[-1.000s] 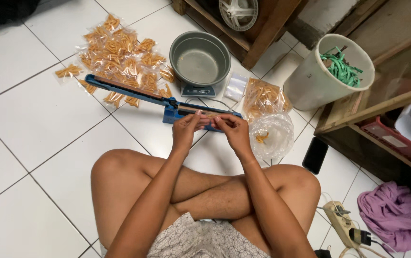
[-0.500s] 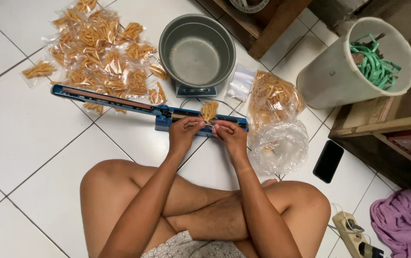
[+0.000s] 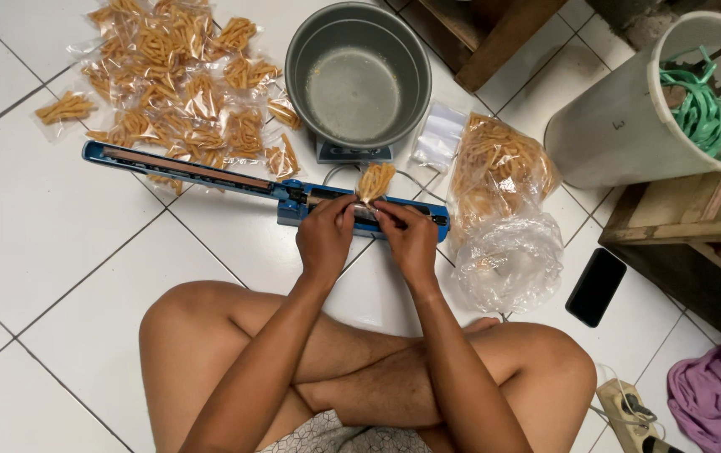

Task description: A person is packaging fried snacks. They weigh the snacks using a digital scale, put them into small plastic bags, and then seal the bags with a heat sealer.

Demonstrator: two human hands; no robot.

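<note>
I sit cross-legged on a white tiled floor. My left hand (image 3: 325, 239) and my right hand (image 3: 411, 239) both pinch the open end of a small clear snack bag (image 3: 374, 181) filled with orange sticks. The bag's mouth lies across the base of a blue heat sealer (image 3: 293, 195), whose long arm (image 3: 180, 166) is raised and points left. The bag's filled part sits beyond the sealer, toward the scale.
A grey pot (image 3: 357, 77) stands on a small scale. Several sealed snack bags (image 3: 177, 80) lie at the upper left. A large bag of loose sticks (image 3: 499, 164), crumpled clear plastic (image 3: 509, 264), a black phone (image 3: 596, 287), a white bucket (image 3: 629, 126) and a power strip (image 3: 629, 411) sit right.
The view has shifted and drawn closer. Both hands stay at the sealer, and the small bag now lies across the sealer's base between the fingers.
</note>
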